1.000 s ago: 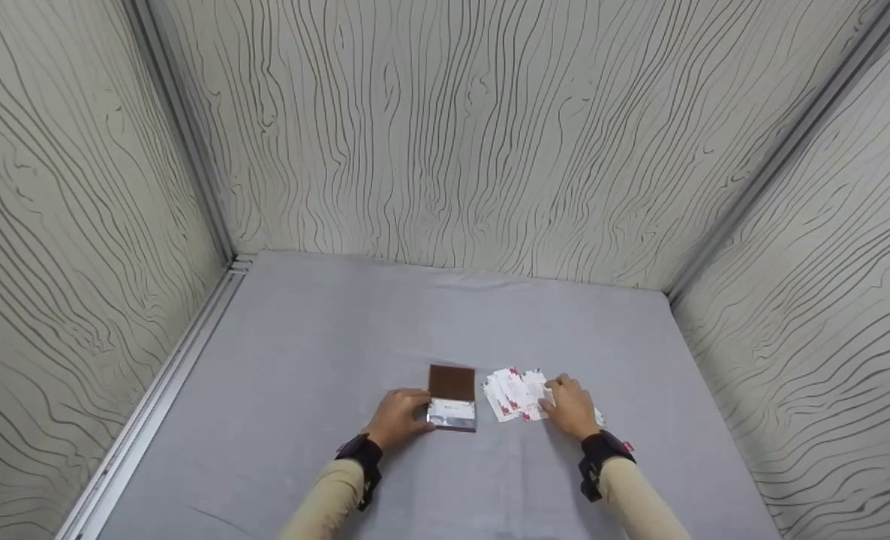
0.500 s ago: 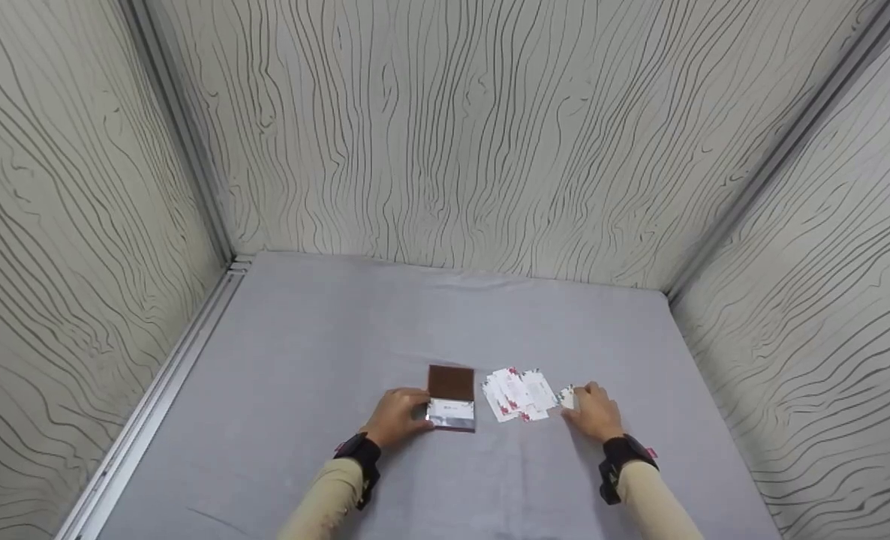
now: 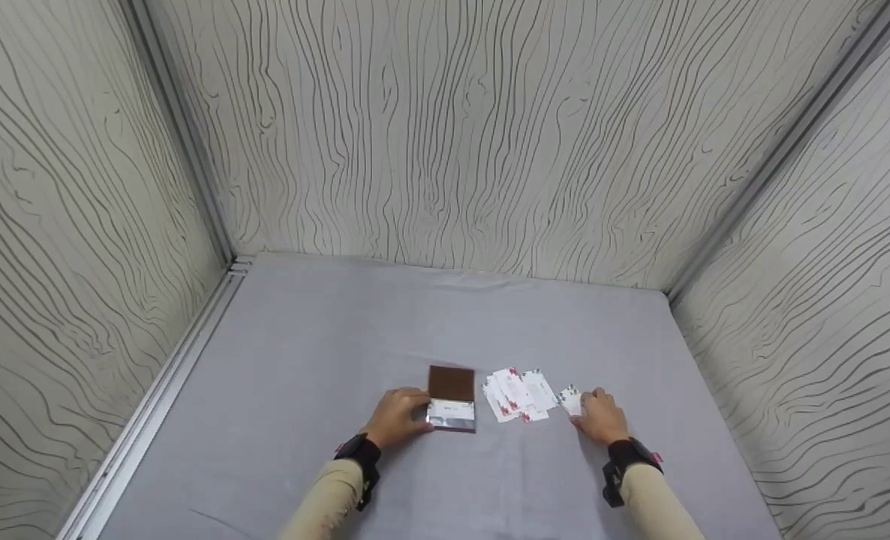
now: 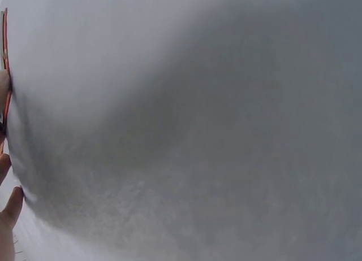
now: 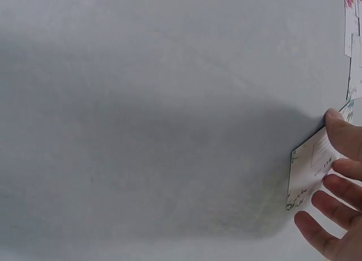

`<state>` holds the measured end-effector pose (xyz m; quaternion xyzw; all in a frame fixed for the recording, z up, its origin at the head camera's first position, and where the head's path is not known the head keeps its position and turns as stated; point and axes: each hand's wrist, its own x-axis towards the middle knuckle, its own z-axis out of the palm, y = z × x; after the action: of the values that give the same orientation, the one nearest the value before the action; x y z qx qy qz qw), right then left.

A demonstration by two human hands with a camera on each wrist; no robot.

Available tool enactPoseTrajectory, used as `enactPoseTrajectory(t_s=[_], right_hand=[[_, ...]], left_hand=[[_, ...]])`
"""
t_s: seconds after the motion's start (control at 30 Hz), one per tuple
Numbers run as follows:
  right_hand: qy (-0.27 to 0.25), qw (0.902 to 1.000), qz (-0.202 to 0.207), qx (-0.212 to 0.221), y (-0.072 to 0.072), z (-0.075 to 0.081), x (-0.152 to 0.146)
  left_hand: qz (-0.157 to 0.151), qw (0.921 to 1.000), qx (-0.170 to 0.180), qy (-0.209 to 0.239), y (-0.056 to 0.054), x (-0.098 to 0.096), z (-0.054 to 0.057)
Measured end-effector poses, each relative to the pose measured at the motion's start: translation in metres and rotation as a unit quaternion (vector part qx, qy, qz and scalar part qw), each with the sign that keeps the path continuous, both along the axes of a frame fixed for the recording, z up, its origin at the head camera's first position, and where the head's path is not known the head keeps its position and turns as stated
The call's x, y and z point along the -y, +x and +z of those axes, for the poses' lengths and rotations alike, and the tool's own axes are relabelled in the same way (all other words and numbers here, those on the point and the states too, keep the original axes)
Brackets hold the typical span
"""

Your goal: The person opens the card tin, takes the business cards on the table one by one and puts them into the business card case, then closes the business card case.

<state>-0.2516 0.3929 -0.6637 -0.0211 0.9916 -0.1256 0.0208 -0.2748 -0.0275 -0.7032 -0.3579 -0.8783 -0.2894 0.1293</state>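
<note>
A business card case (image 3: pixel 451 415) lies open on the cloth, its brown lid (image 3: pixel 451 383) folded back and a white card showing inside. At its left side, my left hand (image 3: pixel 398 417) holds the edge between thumb and fingers; the left wrist view catches only fingertips (image 4: pixel 14 200) and a thin reddish edge. My right hand (image 3: pixel 602 417) has thumb and fingers on opposite edges of a single white card (image 5: pixel 308 169) with a printed leafy border. Left of that card lies an overlapping spread of white cards (image 3: pixel 512 394) with red and green floral corners.
Grey cloth (image 3: pixel 325 322) covers the tabletop. Patterned panels (image 3: pixel 430 135) rise at the back and both sides. A metal rail (image 3: pixel 152 405) runs along the left edge. Both wrists wear black straps (image 3: pixel 629 465).
My right hand has moved right, from the spread cards to the separate card, more of which now shows. My left hand and the card case have stayed in place.
</note>
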Motion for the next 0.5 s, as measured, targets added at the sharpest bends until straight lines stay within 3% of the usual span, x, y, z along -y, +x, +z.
enactPoseTrajectory(t_s=[0.27, 0.5], right_hand=[[-0.001, 0.9996, -0.025, 0.01, -0.0024, -0.003, -0.0068], [0.004, 0.9991, -0.037, 0.02, -0.0031, -0.0035, -0.0089]], left_hand=[[-0.004, 0.9994, -0.033, 0.005, 0.0015, -0.002, -0.0005], [0.013, 0.9998, -0.011, -0.007, 0.0028, -0.0029, -0.0004]])
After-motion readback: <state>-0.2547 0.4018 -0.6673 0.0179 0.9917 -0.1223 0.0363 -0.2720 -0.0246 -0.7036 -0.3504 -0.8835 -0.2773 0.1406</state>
